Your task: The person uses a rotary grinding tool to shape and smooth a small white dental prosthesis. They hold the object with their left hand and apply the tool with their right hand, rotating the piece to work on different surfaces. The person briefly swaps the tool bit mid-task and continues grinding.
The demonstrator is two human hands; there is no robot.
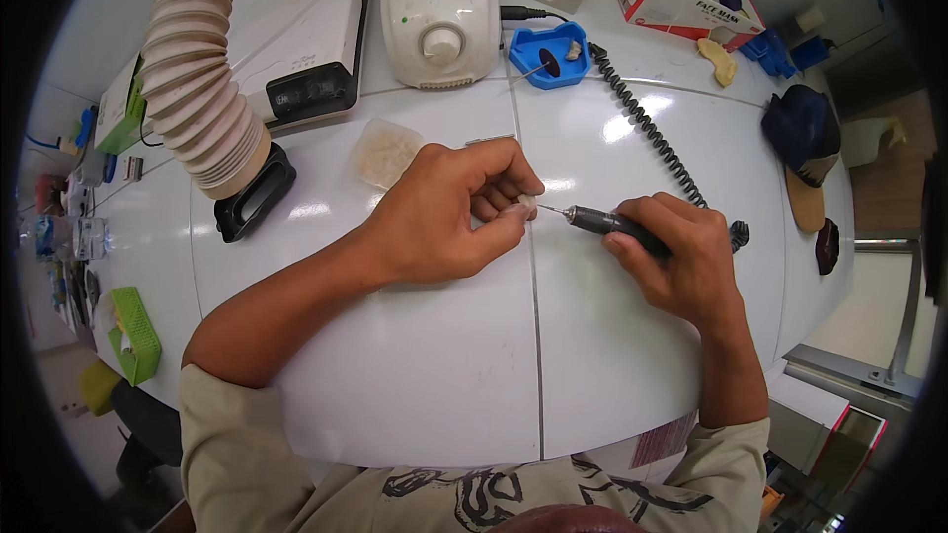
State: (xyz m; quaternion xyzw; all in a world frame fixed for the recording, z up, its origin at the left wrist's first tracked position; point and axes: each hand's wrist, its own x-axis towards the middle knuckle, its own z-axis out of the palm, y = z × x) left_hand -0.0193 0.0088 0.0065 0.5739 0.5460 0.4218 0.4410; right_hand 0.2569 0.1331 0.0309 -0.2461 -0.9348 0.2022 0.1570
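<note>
My left hand (449,212) pinches a small whitish piece (528,205) between thumb and fingers; most of it is covered, so its exact kind does not show. In my right hand (681,247) is a black rotary handpiece (602,221), its thin metal bit pointing left. The bit's tip meets the piece or lies very close to it. A coiled black cord (647,123) runs from beside the right hand up toward the back of the table. Just behind my left hand sits a translucent tub (385,153) with pale bits inside.
At the back stand a white control box (440,15) with a knob and a blue tray (553,57) holding a disc tool. A ribbed hose (202,69) with a black nozzle (255,193) hangs at left. A green basket (135,336) lies far left, a cap (802,143) right.
</note>
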